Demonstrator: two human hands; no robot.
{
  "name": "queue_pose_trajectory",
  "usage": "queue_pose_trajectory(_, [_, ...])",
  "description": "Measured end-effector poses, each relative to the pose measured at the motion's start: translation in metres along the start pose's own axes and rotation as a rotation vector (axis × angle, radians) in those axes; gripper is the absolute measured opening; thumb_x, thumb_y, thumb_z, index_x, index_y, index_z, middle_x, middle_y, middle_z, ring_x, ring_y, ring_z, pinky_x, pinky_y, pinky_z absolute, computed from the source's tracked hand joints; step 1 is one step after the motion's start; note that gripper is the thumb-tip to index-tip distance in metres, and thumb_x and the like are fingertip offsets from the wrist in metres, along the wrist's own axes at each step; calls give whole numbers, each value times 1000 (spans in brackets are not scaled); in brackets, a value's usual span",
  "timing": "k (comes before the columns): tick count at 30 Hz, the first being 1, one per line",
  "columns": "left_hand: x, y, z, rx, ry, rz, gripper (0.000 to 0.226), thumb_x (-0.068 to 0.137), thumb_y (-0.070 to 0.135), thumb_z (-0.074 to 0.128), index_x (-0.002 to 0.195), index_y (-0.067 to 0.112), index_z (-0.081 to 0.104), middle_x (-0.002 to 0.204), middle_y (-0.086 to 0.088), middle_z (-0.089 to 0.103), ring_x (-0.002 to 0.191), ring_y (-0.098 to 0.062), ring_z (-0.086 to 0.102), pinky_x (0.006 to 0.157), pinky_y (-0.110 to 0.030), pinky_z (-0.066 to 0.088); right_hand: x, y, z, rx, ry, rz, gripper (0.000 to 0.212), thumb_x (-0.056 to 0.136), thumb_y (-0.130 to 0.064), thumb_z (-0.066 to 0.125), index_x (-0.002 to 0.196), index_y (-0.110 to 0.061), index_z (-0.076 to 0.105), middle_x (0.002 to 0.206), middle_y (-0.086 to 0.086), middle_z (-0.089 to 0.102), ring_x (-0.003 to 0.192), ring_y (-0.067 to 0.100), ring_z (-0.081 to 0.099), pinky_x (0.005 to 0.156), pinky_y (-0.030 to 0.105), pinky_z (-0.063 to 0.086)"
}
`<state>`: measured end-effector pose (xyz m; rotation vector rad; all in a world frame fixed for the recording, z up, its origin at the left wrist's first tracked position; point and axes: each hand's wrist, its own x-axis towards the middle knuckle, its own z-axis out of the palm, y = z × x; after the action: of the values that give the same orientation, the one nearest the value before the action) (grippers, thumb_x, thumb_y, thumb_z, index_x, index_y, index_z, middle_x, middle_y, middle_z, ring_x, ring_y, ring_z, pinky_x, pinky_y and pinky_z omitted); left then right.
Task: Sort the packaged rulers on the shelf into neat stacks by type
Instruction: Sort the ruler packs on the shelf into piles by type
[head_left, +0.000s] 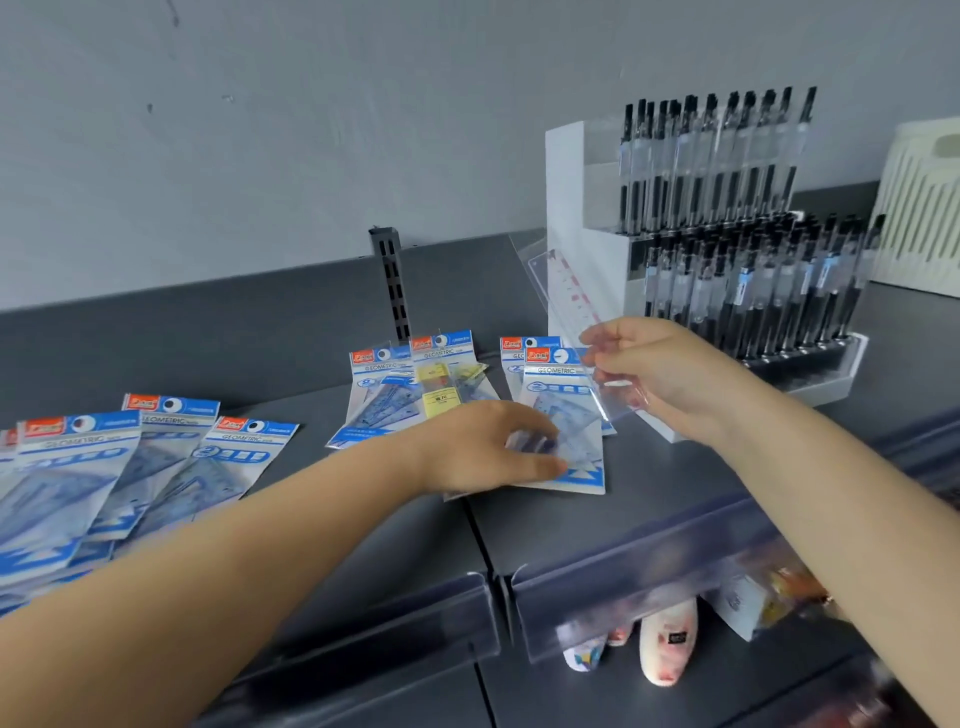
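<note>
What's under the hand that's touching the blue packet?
The left hand lies on a blue geometric ruler packet on the grey shelf. A second packet's top peeks out behind it. The hand covers the packet's left part, so anything beneath there is hidden.

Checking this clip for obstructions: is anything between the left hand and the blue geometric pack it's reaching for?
Nothing visible. The left hand already rests on the blue geometric pack lying on the shelf. The right hand holds a clear ruler above and to the right, apart from it.
</note>
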<state>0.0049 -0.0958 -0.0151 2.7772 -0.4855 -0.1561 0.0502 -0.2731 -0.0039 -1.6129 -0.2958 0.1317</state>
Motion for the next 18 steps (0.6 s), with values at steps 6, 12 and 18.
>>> queue_pose_trajectory(6, [5,9,13,141,104,-251,71,76,62,62,129,18,45,121,-3,58,107,-23,54,86,-32,43,-20,12,-2,10,5,12,28,91,10,43,86,-15,56,81,2,55,63,10,50,54,16,48])
queue_pose_trajectory(12, [11,10,9,-179,265,-283,74,69,26,83,132,15,45,110,-2,58,92,-16,52,78,-23,41,-36,18,-7,22,19,-16,28,91,10,44,88,-15,55,81,1,56,63,10,50,53,15,48])
queue_pose_trajectory(18, [2,6,3,-560,437,-274,38,76,7,75,111,9,63,104,-4,69,84,-20,63,62,-25,52,-44,13,-3,47,35,-58,27,91,8,45,87,-16,56,81,1,55,64,10,51,48,11,48])
